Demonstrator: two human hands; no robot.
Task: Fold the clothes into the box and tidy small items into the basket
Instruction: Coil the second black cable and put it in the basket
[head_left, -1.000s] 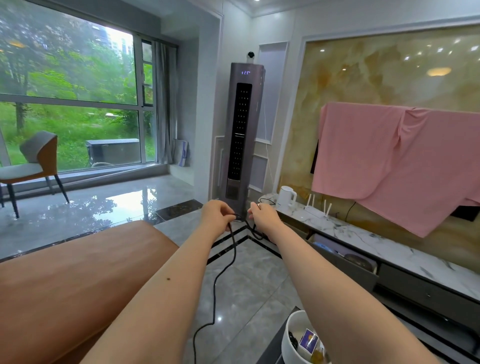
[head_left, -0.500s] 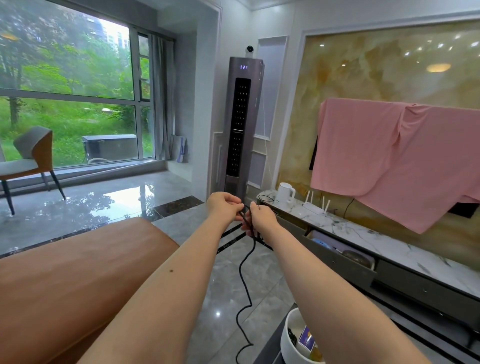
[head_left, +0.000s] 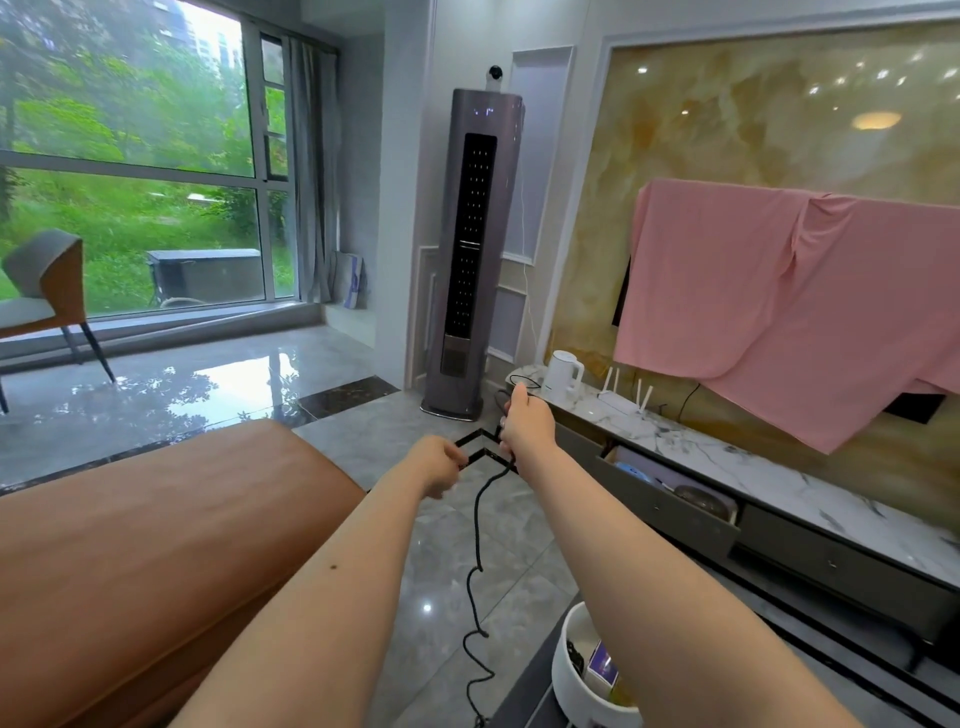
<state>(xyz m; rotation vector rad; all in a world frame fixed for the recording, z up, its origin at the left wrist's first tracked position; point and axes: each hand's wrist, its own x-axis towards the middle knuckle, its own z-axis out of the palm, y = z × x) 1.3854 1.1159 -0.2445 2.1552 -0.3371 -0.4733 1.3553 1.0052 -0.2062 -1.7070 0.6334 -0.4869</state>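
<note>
Both my arms are stretched out in front of me above the floor. My right hand (head_left: 525, 426) grips a black cable (head_left: 475, 561), with a loop of it showing above the fist, and the rest hangs down in waves toward the floor. My left hand (head_left: 435, 464), lower and to the left, has curled fingers; I cannot tell whether it still holds the cable. A white round basket (head_left: 566, 670) with a purple packet and other small items stands at the bottom right, partly hidden by my right forearm.
An orange-brown sofa arm (head_left: 156, 545) fills the lower left. A tall air conditioner (head_left: 470, 249) stands ahead. A marble TV cabinet (head_left: 779, 483) with an open drawer, a white kettle (head_left: 563, 375) and a router runs along the right wall under a pink cloth (head_left: 779, 301). A chair (head_left: 47, 301) stands far left.
My hands, close together half a second ago, have parted: the right hand rose with the cable while the left dropped down and to the left. The camera view tilted slightly.
</note>
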